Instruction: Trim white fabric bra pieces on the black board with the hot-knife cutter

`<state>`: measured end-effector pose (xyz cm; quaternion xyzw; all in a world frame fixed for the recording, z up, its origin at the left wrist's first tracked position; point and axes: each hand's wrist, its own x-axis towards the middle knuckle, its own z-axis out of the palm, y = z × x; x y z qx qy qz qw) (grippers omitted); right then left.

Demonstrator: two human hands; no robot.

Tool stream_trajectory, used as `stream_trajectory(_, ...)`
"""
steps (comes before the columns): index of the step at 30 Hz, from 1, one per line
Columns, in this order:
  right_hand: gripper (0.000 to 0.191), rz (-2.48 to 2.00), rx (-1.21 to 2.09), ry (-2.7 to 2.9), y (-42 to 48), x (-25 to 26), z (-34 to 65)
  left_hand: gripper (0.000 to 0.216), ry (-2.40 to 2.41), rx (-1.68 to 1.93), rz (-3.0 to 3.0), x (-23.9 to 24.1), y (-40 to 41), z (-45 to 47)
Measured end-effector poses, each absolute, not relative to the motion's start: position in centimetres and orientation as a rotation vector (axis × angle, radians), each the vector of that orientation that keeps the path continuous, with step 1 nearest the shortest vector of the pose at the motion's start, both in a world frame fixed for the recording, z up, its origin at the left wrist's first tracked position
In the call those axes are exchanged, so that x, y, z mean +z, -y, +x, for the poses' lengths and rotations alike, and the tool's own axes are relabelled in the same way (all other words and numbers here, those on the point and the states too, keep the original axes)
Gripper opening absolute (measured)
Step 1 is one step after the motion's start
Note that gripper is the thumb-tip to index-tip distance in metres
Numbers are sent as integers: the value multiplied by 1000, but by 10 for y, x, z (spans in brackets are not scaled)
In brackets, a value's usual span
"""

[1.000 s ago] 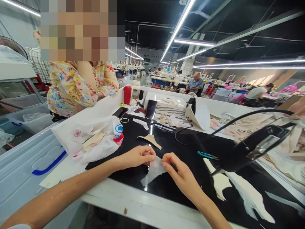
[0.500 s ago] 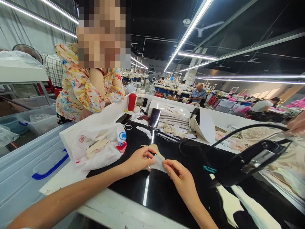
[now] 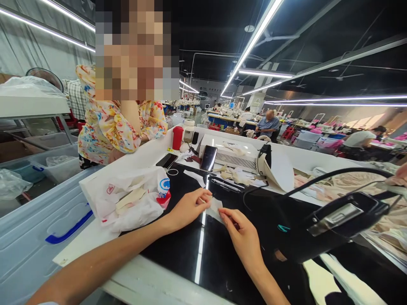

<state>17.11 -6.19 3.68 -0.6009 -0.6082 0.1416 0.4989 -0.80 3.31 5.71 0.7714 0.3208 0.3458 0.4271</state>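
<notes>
Over the black tabletop (image 3: 222,258), a small, thin whitish piece (image 3: 216,206) is stretched between my two hands; whether it is cloth or paper I cannot tell. My left hand (image 3: 190,207) pinches its left side between thumb and fingers. On the opposite side, the thumb and forefinger of my right hand (image 3: 242,228) pinch its right edge. To the left of my left hand lies a white plastic bag (image 3: 108,197) with cream cut pieces (image 3: 131,199) on it.
A black device (image 3: 346,224) with a cable is at the right, beside another person's hand (image 3: 401,176). Cream cut pieces (image 3: 321,277), teal snips (image 3: 282,228) and a phone (image 3: 208,158) lie on the table. A person in a floral shirt (image 3: 110,123) leans on the left partition.
The cream piece behind my hands no longer shows. The whitish piece stays pinched between them, its angle changed. The black device has turned slightly, and the view has shifted a little.
</notes>
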Motion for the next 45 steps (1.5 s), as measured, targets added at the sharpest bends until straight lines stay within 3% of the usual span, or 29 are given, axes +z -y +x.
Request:
stream_trajectory(6,42,-1504,256,1508,26,45,172,30,-891,867,2114,73,-69,3)
stream_trajectory(13,30,-1674,202,1598,9,31,168,31,-977,737,2284,55,-87,5)
stream_trajectory(31,35,-1885,24,1715,4,10,166,32,-1104,672,2448,33,-83,9)
stream_trajectory(45,24,-1839,-254,1772,4,11,163,33,-1235,696,2562,33,-78,2)
